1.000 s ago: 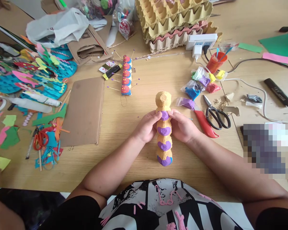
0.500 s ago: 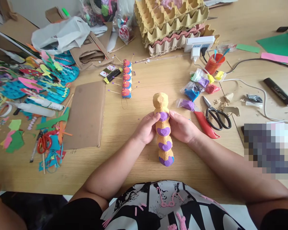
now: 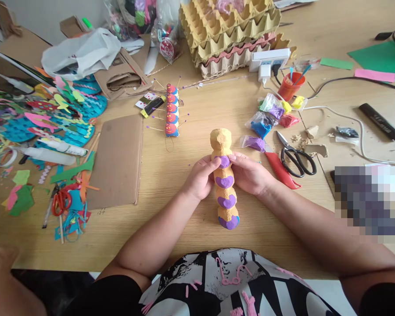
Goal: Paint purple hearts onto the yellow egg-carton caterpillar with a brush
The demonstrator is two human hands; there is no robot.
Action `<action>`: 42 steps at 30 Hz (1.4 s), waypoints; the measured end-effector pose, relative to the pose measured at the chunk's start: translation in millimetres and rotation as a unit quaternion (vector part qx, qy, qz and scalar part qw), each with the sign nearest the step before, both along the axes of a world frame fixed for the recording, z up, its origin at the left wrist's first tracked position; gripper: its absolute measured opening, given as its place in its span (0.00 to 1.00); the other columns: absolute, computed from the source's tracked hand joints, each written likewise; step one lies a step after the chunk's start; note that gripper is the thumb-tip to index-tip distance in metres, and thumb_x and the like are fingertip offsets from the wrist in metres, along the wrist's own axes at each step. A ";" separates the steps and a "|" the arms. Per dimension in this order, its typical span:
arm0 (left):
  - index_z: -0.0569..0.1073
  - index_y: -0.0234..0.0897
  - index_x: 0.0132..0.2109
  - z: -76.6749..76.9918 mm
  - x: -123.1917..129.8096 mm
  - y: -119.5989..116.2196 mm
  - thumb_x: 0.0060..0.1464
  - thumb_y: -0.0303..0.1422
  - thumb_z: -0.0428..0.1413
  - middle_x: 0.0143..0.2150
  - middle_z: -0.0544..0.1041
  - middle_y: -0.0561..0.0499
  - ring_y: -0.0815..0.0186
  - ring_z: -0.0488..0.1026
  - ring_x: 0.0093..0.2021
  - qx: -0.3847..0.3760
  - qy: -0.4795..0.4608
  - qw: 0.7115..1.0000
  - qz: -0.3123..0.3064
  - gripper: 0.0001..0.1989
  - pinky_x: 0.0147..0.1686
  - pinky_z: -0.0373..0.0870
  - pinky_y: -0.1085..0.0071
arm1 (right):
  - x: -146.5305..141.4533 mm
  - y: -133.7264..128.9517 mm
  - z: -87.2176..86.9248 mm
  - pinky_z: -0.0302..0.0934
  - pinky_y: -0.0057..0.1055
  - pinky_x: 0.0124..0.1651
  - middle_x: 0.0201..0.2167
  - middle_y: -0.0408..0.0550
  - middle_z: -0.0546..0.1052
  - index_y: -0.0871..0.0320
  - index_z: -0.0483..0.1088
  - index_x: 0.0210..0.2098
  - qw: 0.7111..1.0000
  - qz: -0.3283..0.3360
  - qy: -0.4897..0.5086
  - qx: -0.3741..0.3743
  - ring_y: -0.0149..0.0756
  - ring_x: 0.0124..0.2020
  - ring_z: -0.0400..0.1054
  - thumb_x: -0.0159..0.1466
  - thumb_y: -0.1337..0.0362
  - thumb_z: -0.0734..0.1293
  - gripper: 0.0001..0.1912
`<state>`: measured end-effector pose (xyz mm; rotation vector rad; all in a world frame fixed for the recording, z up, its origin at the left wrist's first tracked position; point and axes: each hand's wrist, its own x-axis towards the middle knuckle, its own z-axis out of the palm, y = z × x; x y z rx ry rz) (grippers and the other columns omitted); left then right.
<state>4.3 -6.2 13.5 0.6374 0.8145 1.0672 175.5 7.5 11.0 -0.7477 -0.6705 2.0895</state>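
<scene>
Between my two hands is a strip of yellow egg-carton cups (image 3: 221, 139), lengthwise toward me, with purple clay patches pressed on several of its bumps. My left hand (image 3: 201, 176) grips its left side, thumb on the purple patch (image 3: 224, 162) second from the far end. On the right side my right hand (image 3: 251, 174) holds the same strip, its thumb at that patch's edge. The nearest patches look heart-shaped, and a bit of blue shows at the near end. The fingers under the strip are hidden.
A finished-looking red and blue caterpillar strip (image 3: 172, 112) with pins stands beyond. To the right lie a red-handled cutter (image 3: 282, 170), black scissors (image 3: 296, 154) and bagged clay (image 3: 261, 125). Cardboard (image 3: 116, 162) and paper scraps are on the left; egg trays (image 3: 230, 35) stack behind.
My right thumb has shifted slightly left onto the edge of the purple patch. The left thumb presses a little further over it. The camera view has moved slightly.
</scene>
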 end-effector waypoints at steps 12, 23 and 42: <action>0.86 0.37 0.37 5.1 2.5 -2.3 0.41 0.54 0.85 0.35 0.83 0.50 0.67 0.77 0.34 -0.007 -0.001 1.000 -0.004 0.29 0.37 0.74 0.69 | 3.3 0.4 3.7 0.73 0.38 0.44 0.30 0.44 0.81 0.51 0.78 0.34 1.000 0.010 -0.012 -0.009 0.42 0.35 0.74 0.59 0.49 0.85 0.19; 0.87 0.39 0.41 2.4 2.6 -2.1 0.45 0.54 0.83 0.38 0.85 0.49 0.64 0.79 0.37 0.010 0.005 1.000 -0.006 0.27 0.42 0.77 0.67 | 6.1 0.6 5.9 0.77 0.46 0.55 0.35 0.47 0.85 0.50 0.78 0.37 0.999 0.043 -0.019 0.010 0.50 0.45 0.80 0.60 0.46 0.83 0.19; 0.84 0.39 0.37 0.9 2.1 0.3 0.40 0.55 0.84 0.34 0.83 0.51 0.65 0.77 0.34 -0.017 -0.007 1.000 0.010 0.30 0.38 0.74 0.67 | 2.4 3.5 3.0 0.71 0.36 0.40 0.28 0.42 0.79 0.51 0.78 0.30 0.999 0.014 -0.007 0.040 0.37 0.30 0.70 0.54 0.45 0.90 0.25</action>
